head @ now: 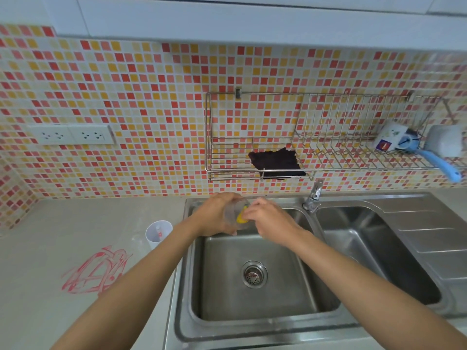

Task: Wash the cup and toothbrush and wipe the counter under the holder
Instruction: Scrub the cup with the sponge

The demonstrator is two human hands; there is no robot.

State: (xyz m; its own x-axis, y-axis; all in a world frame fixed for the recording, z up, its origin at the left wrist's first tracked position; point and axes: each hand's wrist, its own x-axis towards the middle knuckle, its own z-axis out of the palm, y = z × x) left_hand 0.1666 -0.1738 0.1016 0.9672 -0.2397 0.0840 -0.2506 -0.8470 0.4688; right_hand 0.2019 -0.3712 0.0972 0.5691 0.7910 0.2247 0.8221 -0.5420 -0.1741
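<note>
My left hand (pixel 214 214) grips a clear plastic cup (pixel 231 213) held on its side over the back of the left sink basin (pixel 255 276). My right hand (pixel 269 218) pinches a yellow sponge (pixel 242 215) pushed into the cup's mouth. A white holder cup (pixel 158 233) stands on the counter left of the sink, with a red-and-white item inside that is too small to identify. Red scribbled marks (pixel 97 271) cover the counter in front of the holder. No toothbrush is clearly visible.
A faucet (pixel 313 197) stands between the two steel basins; a drainboard lies at the right. A wall wire rack (pixel 278 157) holds a dark cloth (pixel 276 162), a mug (pixel 390 140) and a blue-handled scoop (pixel 444 157). Wall sockets (pixel 72 135) sit at the left.
</note>
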